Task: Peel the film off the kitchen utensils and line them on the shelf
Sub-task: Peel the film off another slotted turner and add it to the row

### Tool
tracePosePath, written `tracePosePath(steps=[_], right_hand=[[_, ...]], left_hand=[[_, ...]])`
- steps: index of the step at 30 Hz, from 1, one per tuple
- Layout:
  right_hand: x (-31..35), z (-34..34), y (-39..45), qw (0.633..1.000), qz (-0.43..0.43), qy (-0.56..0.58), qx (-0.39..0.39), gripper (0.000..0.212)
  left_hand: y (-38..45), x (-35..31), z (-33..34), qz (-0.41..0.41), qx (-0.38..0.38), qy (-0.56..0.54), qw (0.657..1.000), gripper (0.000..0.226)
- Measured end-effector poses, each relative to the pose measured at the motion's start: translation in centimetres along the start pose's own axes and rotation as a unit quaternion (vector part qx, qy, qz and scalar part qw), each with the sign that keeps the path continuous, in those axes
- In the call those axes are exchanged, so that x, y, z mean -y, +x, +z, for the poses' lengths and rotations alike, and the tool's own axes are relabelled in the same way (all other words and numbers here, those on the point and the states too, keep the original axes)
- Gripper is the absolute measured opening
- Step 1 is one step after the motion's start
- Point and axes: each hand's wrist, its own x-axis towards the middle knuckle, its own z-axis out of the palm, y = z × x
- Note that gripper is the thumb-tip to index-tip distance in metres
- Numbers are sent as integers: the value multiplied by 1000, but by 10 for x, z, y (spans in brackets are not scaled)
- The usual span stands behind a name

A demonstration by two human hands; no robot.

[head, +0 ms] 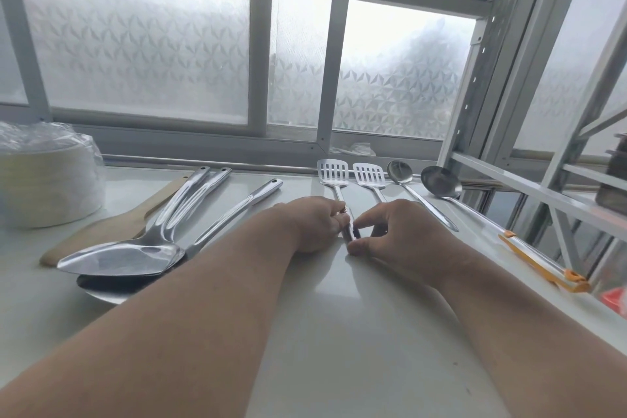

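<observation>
Left hand (317,224): knuckles up on the shelf, fingers curled round the handle of the left slotted spatula, gripping it from the left side.
Right hand (390,231): just beside the left one, thumb and fingertips pinched at the near end of that same handle; whether any film sits between the fingers is too small to tell.
Shelf (339,332): pale, glossy surface carrying everything; both forearms lie across its near part.
Left slotted spatula (333,174): flat on the shelf, long axis running near to far, slotted blade pointing away toward the window, handle end toward the person and hidden in the hands.
Second slotted spatula (369,175): just to the right, parallel, blade also at the far end.
Spoon (400,172): next to the right, bowl far, handle slanting toward the near right.
Ladle (441,181): furthest right in the row, bowl far; its long handle runs to the near right and wears a clear sleeve with orange ends.
Left pile (129,256): steel turners and spoons overlapping, broad heads near, handles fanning away to the far right.
Wooden spatula (101,231): under the pile's left edge, same slant.
Plates (44,180): a white stack in clear wrap, far left.
Window (142,54): frosted, patterned glass behind the shelf.
</observation>
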Motion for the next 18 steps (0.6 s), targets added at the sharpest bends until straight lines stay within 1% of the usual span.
tracePosePath(steps=[12,18], right_hand=[[1,-4,-2,1000,13,-5,28,35],[4,-4,-4,1000,12,-15,23,25]], left_hand=[[-6,-8,-2,-11,6,17,1000,57],[-6,-9,-2,-22,4,41,999,55]])
